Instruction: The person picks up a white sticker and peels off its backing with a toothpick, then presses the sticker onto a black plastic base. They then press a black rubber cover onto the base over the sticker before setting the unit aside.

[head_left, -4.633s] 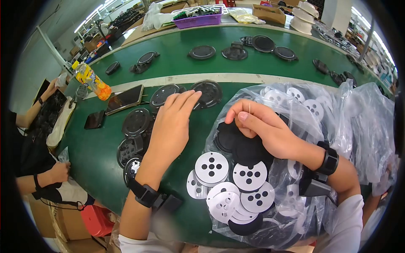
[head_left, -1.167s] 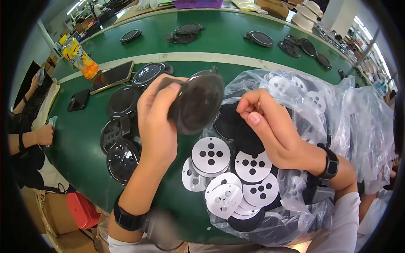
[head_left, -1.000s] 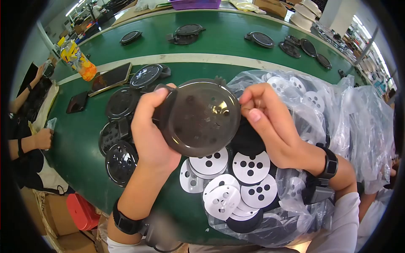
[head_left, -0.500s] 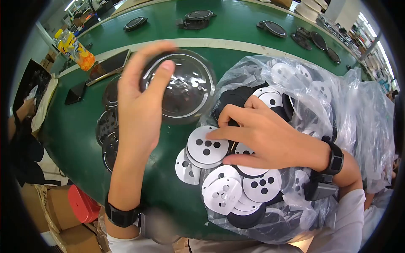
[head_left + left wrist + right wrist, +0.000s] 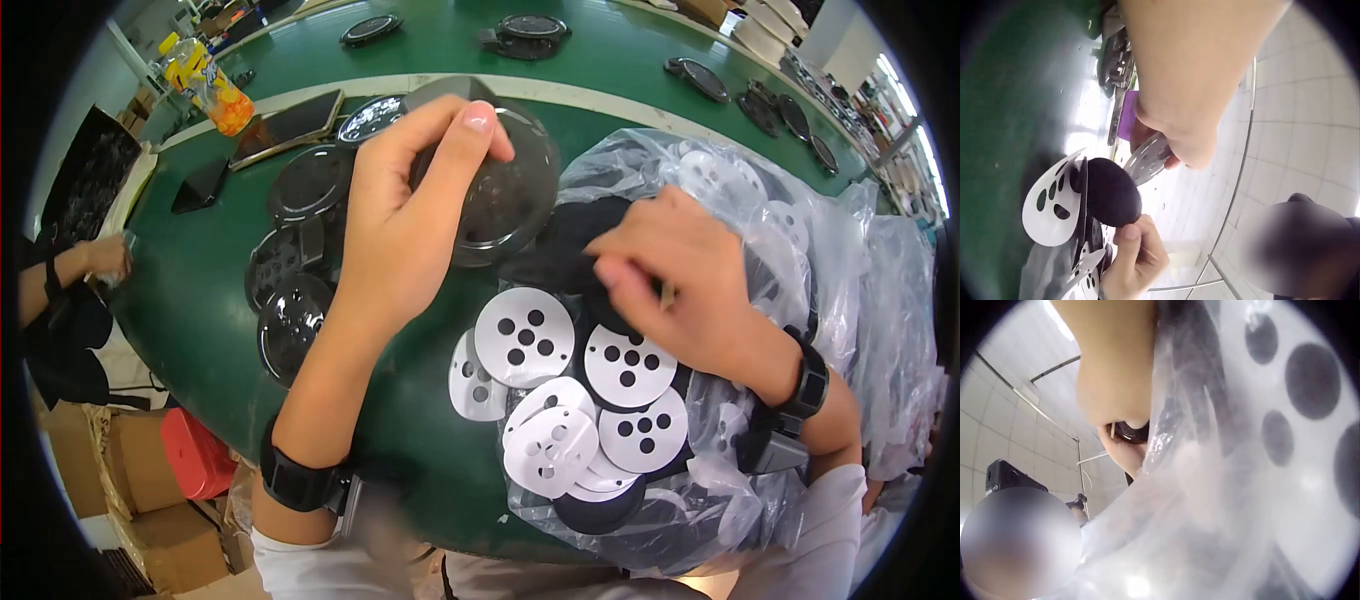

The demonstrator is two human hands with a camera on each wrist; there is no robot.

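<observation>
My left hand [image 5: 405,225] grips a dark see-through round cover [image 5: 510,195] by its left side, raised over the bench. In the left wrist view the cover [image 5: 1149,161] appears beyond the left hand [image 5: 1179,134]. My right hand [image 5: 690,275], slightly blurred, pinches a thin black disc [image 5: 1113,190] at its edge, clearest in the left wrist view. The disc is close to the cover; whether they touch cannot be told. White discs with round holes [image 5: 497,355] lie in a loose pile below both hands. In the right wrist view, plastic hides much around the right hand [image 5: 1113,387].
An opened clear plastic bag [image 5: 850,290] of discs spreads at the right. Several dark covers [image 5: 292,318] lie left of my left forearm, with phones [image 5: 290,128] and a bottle [image 5: 208,85] behind. More covers [image 5: 535,28] stand across the bench. Another person's hand [image 5: 107,257] is far left.
My right hand has lifted off the white discs and now pinches a black disc. The left hand has turned the cover and moved it right, towards the right hand. The head view has shifted.
</observation>
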